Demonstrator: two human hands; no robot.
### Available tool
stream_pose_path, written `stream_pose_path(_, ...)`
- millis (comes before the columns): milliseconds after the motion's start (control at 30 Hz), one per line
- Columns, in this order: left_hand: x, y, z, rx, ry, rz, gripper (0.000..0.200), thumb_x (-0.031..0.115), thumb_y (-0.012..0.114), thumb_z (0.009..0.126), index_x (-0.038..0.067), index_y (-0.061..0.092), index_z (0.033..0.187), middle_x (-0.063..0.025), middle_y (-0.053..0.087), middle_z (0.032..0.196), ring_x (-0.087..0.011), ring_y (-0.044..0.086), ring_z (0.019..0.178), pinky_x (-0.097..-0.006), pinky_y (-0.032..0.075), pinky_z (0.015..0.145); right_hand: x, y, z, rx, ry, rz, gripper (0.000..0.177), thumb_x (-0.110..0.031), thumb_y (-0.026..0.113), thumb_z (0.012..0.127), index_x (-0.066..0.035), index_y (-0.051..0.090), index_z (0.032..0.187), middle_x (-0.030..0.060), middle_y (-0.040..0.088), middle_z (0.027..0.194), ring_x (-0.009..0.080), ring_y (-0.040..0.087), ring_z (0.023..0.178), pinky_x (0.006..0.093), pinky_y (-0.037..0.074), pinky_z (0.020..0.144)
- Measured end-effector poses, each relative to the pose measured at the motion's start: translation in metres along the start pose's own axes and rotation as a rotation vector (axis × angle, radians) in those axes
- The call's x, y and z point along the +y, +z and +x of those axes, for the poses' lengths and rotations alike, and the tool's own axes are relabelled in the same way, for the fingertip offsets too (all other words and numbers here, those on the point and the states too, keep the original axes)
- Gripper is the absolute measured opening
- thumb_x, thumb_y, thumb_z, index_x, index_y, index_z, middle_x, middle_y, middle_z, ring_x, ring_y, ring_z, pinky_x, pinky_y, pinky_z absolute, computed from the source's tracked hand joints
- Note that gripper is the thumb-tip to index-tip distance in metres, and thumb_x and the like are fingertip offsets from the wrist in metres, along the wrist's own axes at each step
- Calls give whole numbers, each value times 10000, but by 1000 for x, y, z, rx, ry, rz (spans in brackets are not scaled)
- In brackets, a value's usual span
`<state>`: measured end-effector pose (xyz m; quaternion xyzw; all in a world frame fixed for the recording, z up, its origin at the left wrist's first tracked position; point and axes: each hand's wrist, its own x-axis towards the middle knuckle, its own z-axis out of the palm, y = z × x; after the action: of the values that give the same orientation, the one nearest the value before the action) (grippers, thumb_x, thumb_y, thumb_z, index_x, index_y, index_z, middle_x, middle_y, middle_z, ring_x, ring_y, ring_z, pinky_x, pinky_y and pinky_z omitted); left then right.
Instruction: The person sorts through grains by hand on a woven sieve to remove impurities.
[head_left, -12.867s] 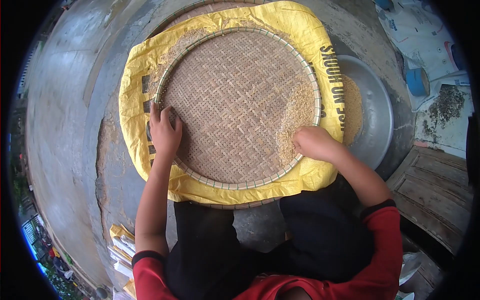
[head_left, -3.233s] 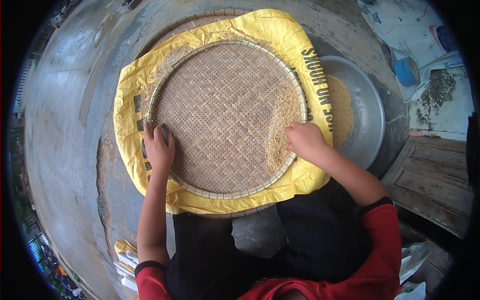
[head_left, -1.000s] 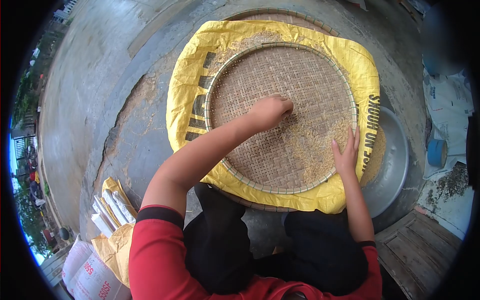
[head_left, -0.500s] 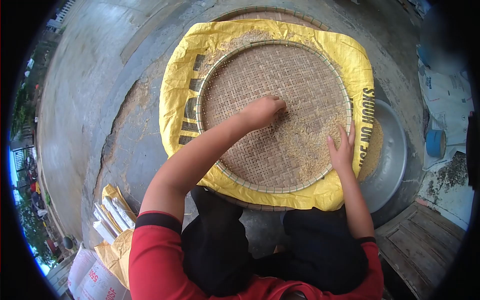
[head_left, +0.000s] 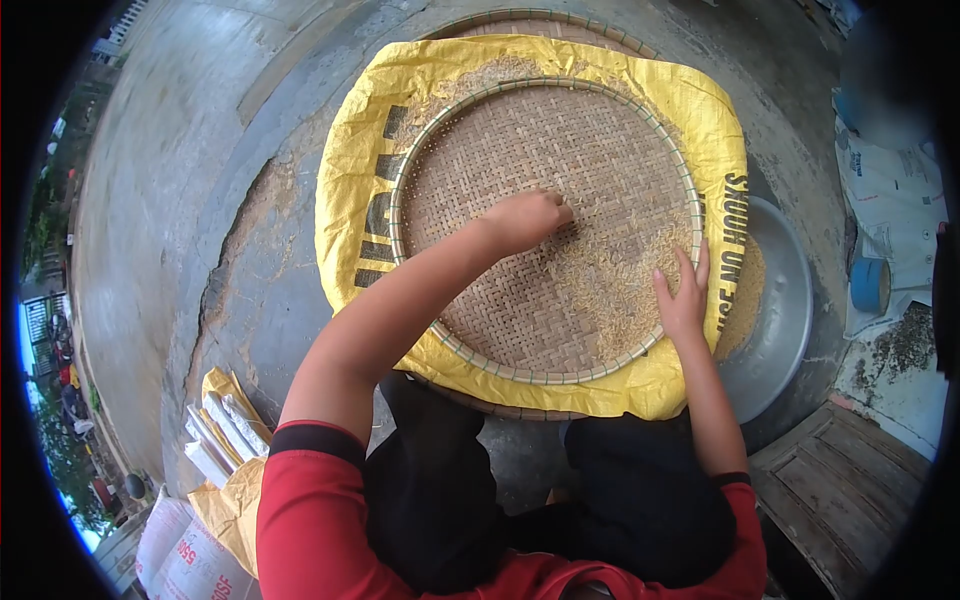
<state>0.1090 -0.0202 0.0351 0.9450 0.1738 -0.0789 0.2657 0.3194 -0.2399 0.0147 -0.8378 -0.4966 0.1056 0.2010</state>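
Note:
A round woven bamboo winnowing tray (head_left: 480,150) lies on a yellow plastic sack (head_left: 350,150). Unhusked rice grains (head_left: 610,300) are spread over its right and lower right. My left hand (head_left: 532,218) reaches in to the tray's middle, its fingers curled together just at the edge of the grains; whatever they pinch is hidden. At the right rim is my right hand (head_left: 684,305), thumb over the inside and fingers spread along the edge, holding the tray.
Beneath the sack, another woven tray (head_left: 540,24) shows at the far side. A metal basin (head_left: 790,310) with grain stands at the right, partly covered by the sack. Farther right are a blue container (head_left: 870,286) and wooden panel (head_left: 840,490). Folded sacks (head_left: 235,430) lie lower left.
The tray and sack appear slightly higher in the view. My left hand stays curled at the same spot, and my right hand remains on the rim.

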Motion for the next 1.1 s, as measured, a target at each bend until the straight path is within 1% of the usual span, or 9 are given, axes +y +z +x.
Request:
stream_pose_path(200, 2, 0, -2, -28, 39, 107, 287, 50, 445, 865, 23, 526, 1139, -130, 538, 1089, -278, 521, 1061, -360, 452, 915, 0, 1, 0, 6, 4, 7, 509, -296, 597, 856, -72, 459, 1292, 180, 135, 1488, 379, 300, 1309, 441, 315, 1036)
stream_pose_path(300, 7, -1, -5, -70, 20, 177, 272, 53, 439, 867, 18, 504, 1129, -123, 529, 1084, -279, 513, 1065, -365, 457, 896, 0, 2, 0, 10, 16, -10, 512, -301, 597, 854, -74, 460, 1292, 179, 146, 1486, 383, 311, 1302, 444, 315, 1036)
stream_pose_path(467, 3, 8, -11, 94, 11, 188, 235, 80, 478, 830, 31, 500, 1058, -111, 533, 1026, -264, 538, 1005, -359, 497, 803, 1, 1, -1, 25, 3, -23, 520, -310, 606, 844, -81, 456, 1287, 191, 167, 1477, 402, 313, 1291, 458, 309, 1034)
stream_pose_path(567, 4, 8, -8, 32, -31, 159, 211, 115, 455, 870, 62, 502, 1068, -106, 527, 1046, -268, 527, 1020, -374, 478, 818, 2, 1, -2, 43, 14, 9, 512, -305, 607, 841, -80, 461, 1278, 194, 167, 1475, 400, 300, 1295, 468, 295, 1039)
stream_pose_path(767, 7, 7, -3, -2, -44, 245, 207, 113, 458, 862, 70, 498, 1060, -99, 525, 1013, -273, 533, 1010, -382, 485, 780, 2, -1, -3, 34, 5, 16, 514, -301, 599, 840, -63, 458, 1273, 208, 164, 1470, 397, 293, 1299, 477, 287, 1039)
stream_pose_path(900, 9, 6, 0, 9, 13, 351, 177, 131, 465, 883, 62, 511, 1040, -100, 535, 1016, -293, 542, 978, -384, 483, 777, 3, -3, -4, 34, 10, 4, 518, -303, 594, 842, -60, 453, 1278, 209, 163, 1471, 398, 307, 1294, 479, 290, 1039)
stream_pose_path(967, 16, 0, 1, 55, -102, 96, 147, 148, 450, 925, 46, 526, 999, -108, 558, 988, -267, 564, 946, -361, 476, 781, 4, -3, -5, 42, 13, 6, 521, -300, 593, 842, -58, 451, 1280, 209, 163, 1471, 399, 306, 1294, 478, 290, 1039)
stream_pose_path(1033, 43, -34, 16, 13, -60, -299, 170, 166, 460, 947, 32, 537, 1017, -93, 588, 958, -216, 578, 915, -335, 468, 776, 4, 0, -4, 41, 9, 10, 523, -298, 593, 842, -56, 448, 1282, 209, 162, 1471, 400, 306, 1294, 478, 291, 1039)
stream_pose_path(1100, 96, -74, 26, -49, 165, -903, 272, 136, 470, 946, 32, 510, 1195, -78, 614, 1012, -173, 577, 956, -310, 463, 777, 4, -2, -4, 20, 23, 29, 532, -290, 591, 841, -63, 434, 1296, 210, 167, 1468, 401, 307, 1292, 478, 288, 1042)
